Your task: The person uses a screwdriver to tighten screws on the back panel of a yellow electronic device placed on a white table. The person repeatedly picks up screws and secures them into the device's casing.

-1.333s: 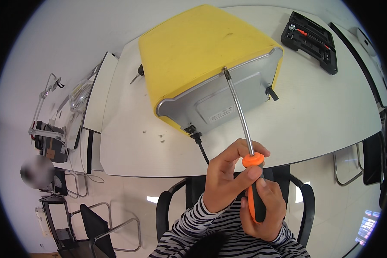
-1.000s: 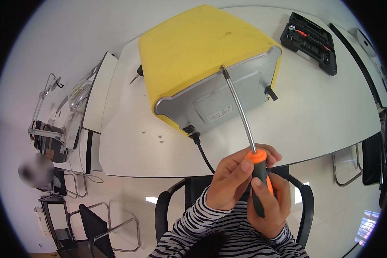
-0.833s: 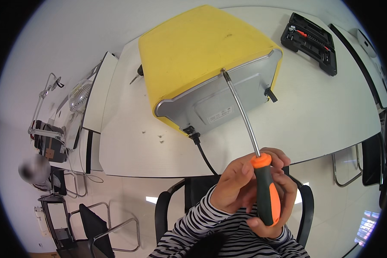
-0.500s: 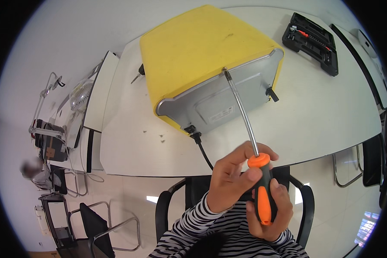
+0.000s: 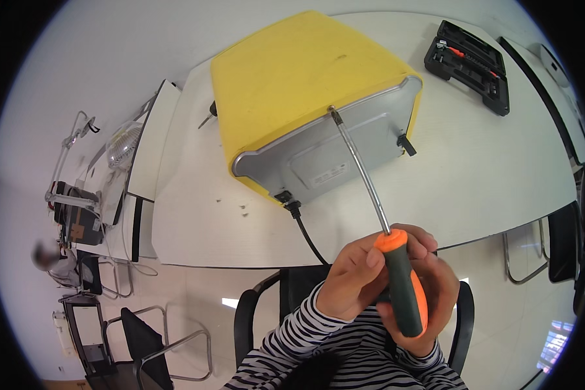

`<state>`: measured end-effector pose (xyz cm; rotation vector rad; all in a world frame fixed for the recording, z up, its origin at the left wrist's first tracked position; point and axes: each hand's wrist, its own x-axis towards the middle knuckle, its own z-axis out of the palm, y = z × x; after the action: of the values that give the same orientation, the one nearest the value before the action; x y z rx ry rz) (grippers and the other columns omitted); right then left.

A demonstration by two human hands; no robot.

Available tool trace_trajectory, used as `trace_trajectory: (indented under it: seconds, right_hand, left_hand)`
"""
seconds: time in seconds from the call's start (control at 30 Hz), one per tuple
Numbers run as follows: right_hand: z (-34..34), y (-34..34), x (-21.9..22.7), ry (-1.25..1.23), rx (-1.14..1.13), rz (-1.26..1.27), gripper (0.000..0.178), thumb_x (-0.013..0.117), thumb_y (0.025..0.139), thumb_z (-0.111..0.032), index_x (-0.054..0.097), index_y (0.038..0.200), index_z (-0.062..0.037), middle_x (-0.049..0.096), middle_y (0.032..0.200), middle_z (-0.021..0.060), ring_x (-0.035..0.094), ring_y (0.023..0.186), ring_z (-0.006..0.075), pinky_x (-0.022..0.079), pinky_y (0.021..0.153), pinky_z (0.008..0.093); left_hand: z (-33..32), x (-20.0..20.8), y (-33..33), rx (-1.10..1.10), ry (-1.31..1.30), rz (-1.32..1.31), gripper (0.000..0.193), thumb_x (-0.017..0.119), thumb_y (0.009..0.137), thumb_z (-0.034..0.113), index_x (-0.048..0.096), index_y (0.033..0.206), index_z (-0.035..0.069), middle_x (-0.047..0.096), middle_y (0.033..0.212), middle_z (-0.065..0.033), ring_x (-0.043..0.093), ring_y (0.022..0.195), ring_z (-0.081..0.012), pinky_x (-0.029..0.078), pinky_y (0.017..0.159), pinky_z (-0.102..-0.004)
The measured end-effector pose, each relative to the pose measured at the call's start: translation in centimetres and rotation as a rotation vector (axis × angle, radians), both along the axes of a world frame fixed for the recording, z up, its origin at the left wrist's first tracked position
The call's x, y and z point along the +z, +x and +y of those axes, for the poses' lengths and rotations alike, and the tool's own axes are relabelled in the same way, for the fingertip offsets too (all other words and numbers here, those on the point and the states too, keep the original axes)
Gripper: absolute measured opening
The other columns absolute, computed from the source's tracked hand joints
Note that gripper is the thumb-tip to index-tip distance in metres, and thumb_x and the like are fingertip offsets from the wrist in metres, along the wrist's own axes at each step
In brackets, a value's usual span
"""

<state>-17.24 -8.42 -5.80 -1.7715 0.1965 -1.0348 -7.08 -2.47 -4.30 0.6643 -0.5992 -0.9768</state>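
A long screwdriver [image 5: 361,162] with a dark green and orange handle slants up from my hands. Its tip meets a small screw [image 5: 332,108] at the seam where the yellow housing [image 5: 292,71] joins its grey panel [image 5: 328,153]. My left hand [image 5: 352,273] is closed round the top of the handle, by the orange collar. Lower down, my right hand [image 5: 429,299] wraps the handle from the right, its fingers curled against it. How deep the screw sits cannot be made out. A black power plug [image 5: 294,207] sits in the panel's lower left corner.
An open black tool case [image 5: 468,68] with bits lies at the table's far right. Another screwdriver [image 5: 208,117] pokes out left of the housing, and a few small bits [image 5: 243,210] lie on the white table [image 5: 487,175]. The black cord [image 5: 311,242] runs off the front edge.
The screwdriver handle has turned, its orange stripe now further right, and my right hand's grip has shifted. The housing and screwdriver tip have moved slightly left in the picture.
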Motion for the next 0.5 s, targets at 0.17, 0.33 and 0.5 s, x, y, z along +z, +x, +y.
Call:
trace_trajectory:
  seconds: [0.17, 0.33, 0.5]
  right_hand:
    - [0.1, -0.1, -0.5, 0.299, 0.395, -0.192, 0.076, 0.075, 0.062, -0.019, 0.026, 0.116, 0.0029, 0.047, 0.105, 0.0189, 0.054, 0.090, 0.0228, 0.045, 0.076, 0.0280]
    - [1.0, -0.8, -0.2, 0.128, 0.142, -0.066, 0.065, 0.073, 0.061, -0.012, 0.036, 0.112, 0.0037, 0.052, 0.092, 0.0170, 0.056, 0.077, 0.0205, 0.047, 0.064, 0.0274]
    - [0.4, -0.1, 1.2, -0.289, -0.060, 0.056, 0.059, 0.069, 0.057, -0.001, 0.046, 0.111, -0.0022, 0.053, 0.079, 0.0145, 0.054, 0.061, 0.0213, 0.044, 0.050, 0.0245]
  left_hand:
    - [0.1, -0.7, -0.1, -0.031, -0.046, 0.009, 0.052, 0.034, 0.084, 0.046, 0.052, 0.095, -0.001, 0.048, 0.100, -0.0140, 0.038, 0.104, -0.0266, 0.032, 0.089, -0.0379]
    - [0.1, 0.1, -0.1, 0.015, -0.010, -0.025, 0.054, 0.036, 0.083, 0.047, 0.051, 0.094, -0.004, 0.049, 0.099, -0.0169, 0.042, 0.100, -0.0271, 0.035, 0.085, -0.0368]
    - [0.6, 0.8, 0.7, 0.197, 0.139, -0.249, 0.051, 0.043, 0.082, 0.044, 0.052, 0.088, -0.006, 0.052, 0.094, -0.0202, 0.050, 0.090, -0.0255, 0.038, 0.080, -0.0342]
